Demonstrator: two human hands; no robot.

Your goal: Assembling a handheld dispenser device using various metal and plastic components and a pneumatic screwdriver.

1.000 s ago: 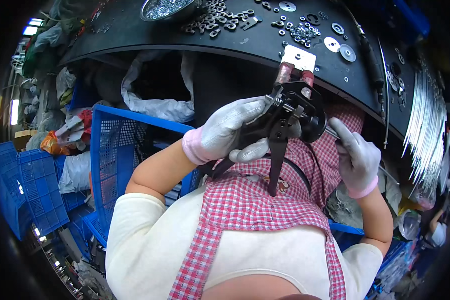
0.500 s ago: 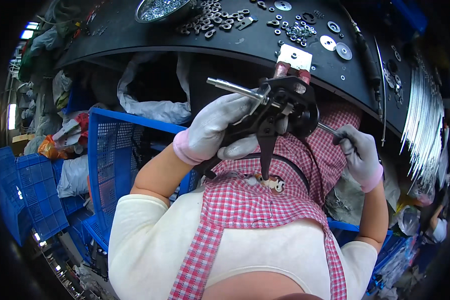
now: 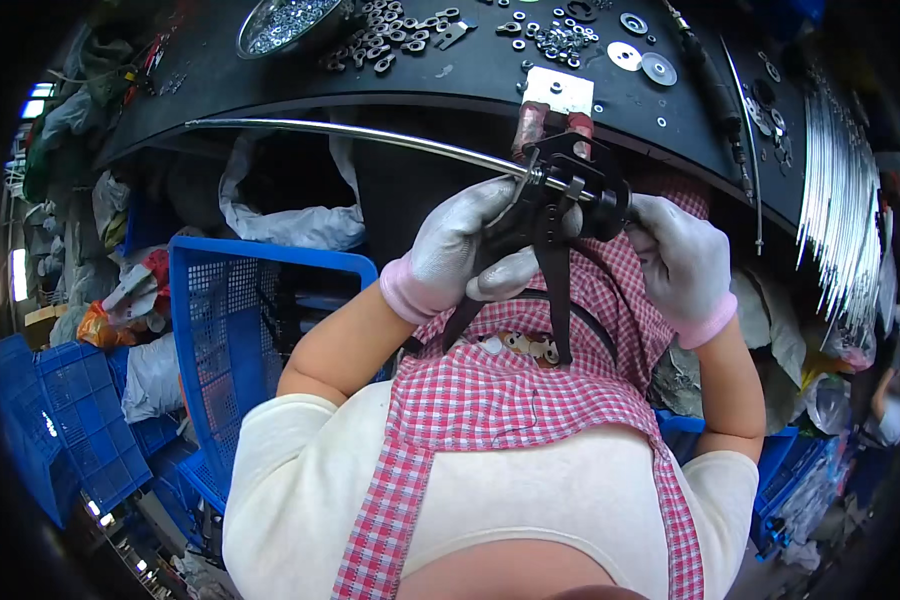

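Rod [image 3: 370, 135]: slid further left, mostly through tool [image 3: 552, 240] now
Left hand [image 3: 450, 245]: my fingers clasp tool
Right hand [image 3: 685, 260]: at tool's end; can't tell my grip

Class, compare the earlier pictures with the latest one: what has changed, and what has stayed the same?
The metal rod has slid leftward through the black tool and now sticks out far to its left. The right hand has moved left, up to the tool's right end. The left hand still grips the tool.
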